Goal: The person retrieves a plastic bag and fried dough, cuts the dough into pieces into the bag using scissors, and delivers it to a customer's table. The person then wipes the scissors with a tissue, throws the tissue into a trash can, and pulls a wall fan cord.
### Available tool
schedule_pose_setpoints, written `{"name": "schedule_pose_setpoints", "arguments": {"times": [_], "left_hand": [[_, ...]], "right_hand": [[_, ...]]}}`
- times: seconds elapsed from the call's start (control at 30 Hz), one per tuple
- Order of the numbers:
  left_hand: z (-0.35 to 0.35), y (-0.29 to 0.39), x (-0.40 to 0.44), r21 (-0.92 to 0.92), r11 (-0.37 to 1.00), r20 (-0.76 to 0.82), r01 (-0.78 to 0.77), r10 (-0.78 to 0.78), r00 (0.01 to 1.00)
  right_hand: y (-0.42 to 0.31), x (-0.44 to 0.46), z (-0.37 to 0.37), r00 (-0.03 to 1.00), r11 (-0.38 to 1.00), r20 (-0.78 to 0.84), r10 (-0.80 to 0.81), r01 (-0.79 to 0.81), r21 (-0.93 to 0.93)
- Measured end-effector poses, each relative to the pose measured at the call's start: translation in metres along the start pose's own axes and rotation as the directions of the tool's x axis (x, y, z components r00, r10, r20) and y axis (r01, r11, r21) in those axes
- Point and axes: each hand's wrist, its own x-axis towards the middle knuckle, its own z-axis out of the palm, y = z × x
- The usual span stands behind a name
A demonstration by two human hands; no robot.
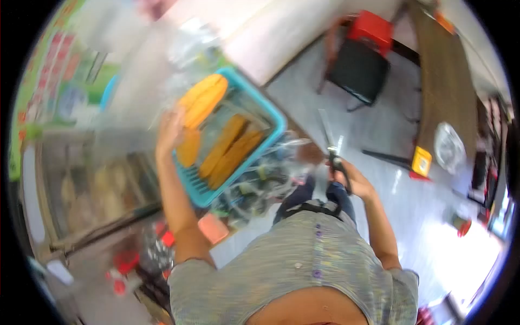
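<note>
My left hand (171, 129) is closed on a golden-yellow fried dough stick (205, 98) over the upper left of a blue plastic basket (277, 125). Just below those fingers is a shorter yellow piece (188, 148). Two browner dough sticks (223, 154) lie side by side inside the basket. My right hand (348, 177) grips black-handled scissors (333, 154) beyond the basket's right side, their blades pointing away from me. Blur hides how the left fingertips sit on the dough.
Clear plastic bags (260, 184) lie along the basket's near side. A glass-fronted case (103, 189) stands to the left. A black-seated chair (359, 78) and a long brown table (448, 81) are across the floor to the right. A pink block (213, 228) is near my left elbow.
</note>
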Motion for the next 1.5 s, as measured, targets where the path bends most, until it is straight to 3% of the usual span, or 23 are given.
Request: {"name": "schedule_pose_setpoints", "arguments": {"times": [0.03, 0.1, 0.13, 0.17, 0.2, 0.23, 0.27, 0.3, 0.33, 0.37, 0.4, 0.43, 0.5, 0.53, 0.57, 0.63, 0.83, 0.93, 1.03, 1.13, 1.23, 1.37, 1.5], "left_hand": [[0.015, 0.041, 0.002, -0.241, 0.969, 0.165, 0.058, -0.018, 0.986], [0.061, 0.121, -0.004, -0.592, 0.786, 0.402, 0.178, 0.096, 0.91], [0.1, 0.148, -0.001, -0.509, 0.848, 0.379, -0.149, 0.376, 0.846], [0.138, 0.174, 0.003, -0.412, 0.774, 0.355, -0.481, 0.622, 0.698], [0.174, 0.198, 0.007, -0.289, 0.58, 0.338, -0.762, 0.806, 0.486], [0.207, 0.22, 0.01, -0.139, 0.3, 0.343, -0.944, 0.908, 0.238], [0.237, 0.241, 0.012, 0.019, -0.025, 0.383, -1.0, 0.923, -0.015], [0.276, 0.268, 0.004, -0.088, -0.082, 0.294, -0.993, 0.95, -0.104], [0.315, 0.302, -0.016, -0.188, -0.139, 0.194, -0.972, 0.965, -0.176], [0.359, 0.329, -0.037, -0.589, 0.32, 0.388, -0.742, 0.917, 0.087], [0.386, 0.359, -0.061, -0.613, 0.48, 0.528, -0.628, 0.84, 0.125], [0.412, 0.388, -0.084, -0.59, 0.632, 0.654, -0.503, 0.739, 0.16], [0.469, 0.428, -0.127, -0.638, 0.704, 0.703, -0.31, 0.698, 0.139], [0.513, 0.432, -0.139, -0.732, 0.553, 0.551, -0.399, 0.824, 0.131], [0.515, 0.458, -0.165, -0.542, 0.84, 0.834, 0.012, 0.536, 0.132], [0.573, 0.471, -0.179, -0.596, 0.796, 0.803, 0.104, 0.593, 0.061], [0.621, 0.527, -0.193, -0.42, 0.899, 0.904, -0.126, 0.426, 0.024], [0.655, 0.537, -0.189, -0.425, 0.901, 0.905, -0.081, 0.422, -0.056], [0.664, 0.564, -0.186, -0.355, 0.923, 0.935, -0.15, 0.353, -0.043], [0.691, 0.566, -0.174, -0.457, 0.883, 0.889, -0.107, 0.454, -0.05], [0.709, 0.575, -0.16, -0.411, 0.911, 0.905, 0.013, 0.41, -0.109], [0.713, 0.583, -0.158, -0.286, 0.955, 0.956, -0.077, 0.279, -0.09], [0.728, 0.58, -0.165, -0.3, 0.95, 0.954, -0.088, 0.296, -0.052]], "right_hand": [[0.0, -0.006, -0.005, 1.0, 1.0, -0.016, -0.009, 0.008, -0.029], [0.008, -0.032, -0.015, 0.992, 1.0, -0.121, -0.02, 0.022, 0.019], [0.017, -0.044, -0.023, 0.989, 0.998, -0.149, -0.019, 0.028, 0.06], [0.027, -0.06, -0.035, 0.986, 0.994, -0.162, -0.03, 0.047, 0.102], [0.037, -0.083, -0.048, 0.975, 0.989, -0.219, -0.032, 0.063, 0.135], [0.046, -0.102, -0.059, 0.965, 0.982, -0.257, -0.042, 0.087, 0.167], [0.056, -0.119, -0.069, 0.957, 0.973, -0.284, -0.054, 0.115, 0.202], [0.07, -0.141, -0.076, 0.924, 0.957, -0.371, -0.09, 0.184, 0.225], [0.076, -0.168, -0.082, 0.895, 0.942, -0.446, 0.002, 0.148, 0.301], [0.088, -0.192, -0.093, 0.856, 0.919, -0.508, 0.091, 0.124, 0.374], [0.1, -0.217, -0.107, 0.843, 0.92, -0.528, 0.105, 0.119, 0.373], [0.118, -0.242, -0.118, 0.825, 0.901, -0.564, 0.038, 0.215, 0.376], [0.138, -0.281, -0.151, 0.82, 0.865, -0.566, 0.086, 0.22, 0.451], [0.146, -0.296, -0.168, 0.812, 0.856, -0.573, 0.112, 0.214, 0.47], [0.156, -0.309, -0.188, 0.82, 0.849, -0.557, 0.13, 0.198, 0.49], [0.179, -0.328, -0.222, 0.83, 0.816, -0.527, 0.18, 0.173, 0.551], [0.204, -0.347, -0.302, 0.832, 0.817, -0.494, 0.253, 0.09, 0.57], [0.208, -0.343, -0.333, 0.81, 0.796, -0.509, 0.289, 0.091, 0.598], [0.206, -0.334, -0.355, 0.789, 0.754, -0.542, 0.29, 0.16, 0.637], [0.206, -0.327, -0.372, 0.732, 0.788, -0.616, 0.292, 0.181, 0.589], [0.198, -0.323, -0.383, 0.66, 0.817, -0.68, 0.319, 0.173, 0.551], [0.198, -0.316, -0.38, 0.6, 0.789, -0.703, 0.383, 0.184, 0.587], [0.203, -0.318, -0.377, 0.647, 0.767, -0.654, 0.393, 0.162, 0.621]]}}
